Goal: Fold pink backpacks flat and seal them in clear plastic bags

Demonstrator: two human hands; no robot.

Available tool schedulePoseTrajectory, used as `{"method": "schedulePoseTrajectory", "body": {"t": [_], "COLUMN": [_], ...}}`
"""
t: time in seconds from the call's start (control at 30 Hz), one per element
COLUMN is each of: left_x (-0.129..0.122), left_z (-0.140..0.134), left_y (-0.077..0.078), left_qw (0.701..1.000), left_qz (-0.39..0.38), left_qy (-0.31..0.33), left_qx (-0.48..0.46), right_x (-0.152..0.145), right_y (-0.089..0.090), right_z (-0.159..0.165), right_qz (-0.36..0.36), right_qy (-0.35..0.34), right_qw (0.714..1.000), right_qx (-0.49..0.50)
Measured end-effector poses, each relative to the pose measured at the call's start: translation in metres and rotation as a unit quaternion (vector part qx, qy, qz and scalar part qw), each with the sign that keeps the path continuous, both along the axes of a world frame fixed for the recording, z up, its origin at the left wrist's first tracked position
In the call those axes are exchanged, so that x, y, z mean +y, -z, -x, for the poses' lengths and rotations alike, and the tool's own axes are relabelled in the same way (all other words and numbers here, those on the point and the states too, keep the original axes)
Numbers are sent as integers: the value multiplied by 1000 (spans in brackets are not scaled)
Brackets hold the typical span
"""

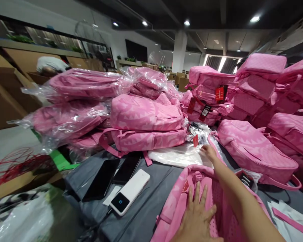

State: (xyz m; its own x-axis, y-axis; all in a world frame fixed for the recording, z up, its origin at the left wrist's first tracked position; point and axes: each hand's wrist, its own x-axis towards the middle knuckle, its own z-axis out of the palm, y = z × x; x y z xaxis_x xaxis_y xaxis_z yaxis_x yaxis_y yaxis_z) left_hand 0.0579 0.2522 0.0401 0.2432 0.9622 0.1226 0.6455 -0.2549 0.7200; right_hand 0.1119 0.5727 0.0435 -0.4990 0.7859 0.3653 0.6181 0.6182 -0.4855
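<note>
My left hand (pixel 198 211) lies flat with fingers spread on a pink backpack (pixel 171 211) close in front of me, its straps and mesh back facing up. My right arm reaches across that backpack. At the stack of clear and white plastic bags (pixel 171 156), my right hand (pixel 209 153) has its fingers drawn together on a plastic bag's edge; the fingertips are small and partly hidden. Just beyond them is a red hang tag (pixel 195 140). Behind the bags, two pink patterned backpacks (pixel 146 114) lie one on the other.
A white power bank (pixel 130 191) and dark phones (pixel 102 179) lie on the grey-covered table (pixel 83 208). Plastic-wrapped backpacks (pixel 83 84) are piled left; more unwrapped ones (pixel 255 144) stand right. Cardboard boxes (pixel 5 94) and a person's bent head (pixel 50 64) are at left.
</note>
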Motion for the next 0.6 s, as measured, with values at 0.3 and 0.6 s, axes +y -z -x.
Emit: {"method": "schedulePoseTrajectory", "body": {"t": [0.3, 0.6], "left_x": [-11, 0], "left_z": [3, 0], "left_y": [-20, -15], "left_qw": [998, 997], "left_qz": [36, -20], "left_qy": [-9, -54], "left_qx": [-44, 46], "right_x": [-32, -124], "right_y": [-93, -243], "right_z": [-3, -143], "right_qz": [-158, -293], "right_qy": [-84, -110], "right_qw": [968, 918], "right_qx": [-175, -244]}}
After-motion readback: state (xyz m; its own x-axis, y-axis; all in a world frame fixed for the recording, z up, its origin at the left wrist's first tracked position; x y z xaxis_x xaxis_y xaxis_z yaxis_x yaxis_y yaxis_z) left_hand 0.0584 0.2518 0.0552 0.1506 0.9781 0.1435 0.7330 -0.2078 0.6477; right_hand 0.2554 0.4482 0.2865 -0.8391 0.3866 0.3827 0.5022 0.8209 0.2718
